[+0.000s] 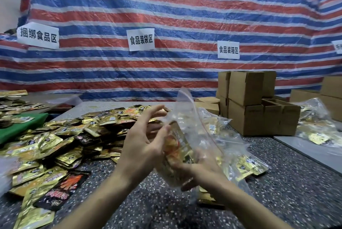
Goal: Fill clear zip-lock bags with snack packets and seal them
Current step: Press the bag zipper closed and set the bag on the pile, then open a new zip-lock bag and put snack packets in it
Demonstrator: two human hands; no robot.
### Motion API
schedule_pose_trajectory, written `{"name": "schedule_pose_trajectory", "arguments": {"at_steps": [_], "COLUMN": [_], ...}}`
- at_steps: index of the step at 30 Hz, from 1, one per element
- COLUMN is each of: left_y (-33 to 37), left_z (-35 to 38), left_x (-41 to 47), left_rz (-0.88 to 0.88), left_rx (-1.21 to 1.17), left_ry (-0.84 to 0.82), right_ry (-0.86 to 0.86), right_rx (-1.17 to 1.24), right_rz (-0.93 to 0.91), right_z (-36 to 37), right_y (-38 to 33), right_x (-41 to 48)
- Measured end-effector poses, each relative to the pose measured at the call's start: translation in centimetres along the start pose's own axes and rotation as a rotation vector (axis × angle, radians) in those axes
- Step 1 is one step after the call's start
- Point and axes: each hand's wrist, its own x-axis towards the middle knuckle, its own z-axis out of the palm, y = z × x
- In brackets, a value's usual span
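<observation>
**Bag part-filled, mouth up**

R hand [201, 171] grips the bag [198, 117] from below, fingers curled round its bottom end w/ packets [177, 145] inside. L hand [142, 140] is spread wide, holding nothing. Its thumb tip seems to touch the packets' top edge, but blur leaves that unsure. Bag's long axis runs up from R palm to the unsealed mouth, above & right of L hand. Loose pile [64, 136] lies left on the table [286, 182], so L hand is prob. nearer for the next grab.
</observation>
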Motion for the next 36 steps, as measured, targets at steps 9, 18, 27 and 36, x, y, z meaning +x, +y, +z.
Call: {"name": "schedule_pose_trajectory", "arguments": {"at_steps": [9, 18, 27, 36], "left_y": [-4.3, -6.0, -6.6, -8.1], "left_z": [-0.2, -0.2, -0.6, -5.0], "left_x": [-1.6, -0.9, -1.6, -4.8], "left_rz": [-0.126, -0.151, -0.171, -0.262], "left_rx": [0.176, 0.191, 0.207, 0.410], "left_ry": [-0.062, -0.077, -0.086, 0.115], "right_ry": [0.164, 0.504, 0.662, 0.138], "right_rx": [0.637, -0.661, -1.099, -0.584], "right_rz": [0.191, 0.239, 0.127, -0.263], "right_z": [-7.2, -8.6, -5.9, 8.5], "right_y": [-7.2, -1.9, -5.6, 1.6], "right_x": [10.8, 17.7, 13.7, 7.8]}}
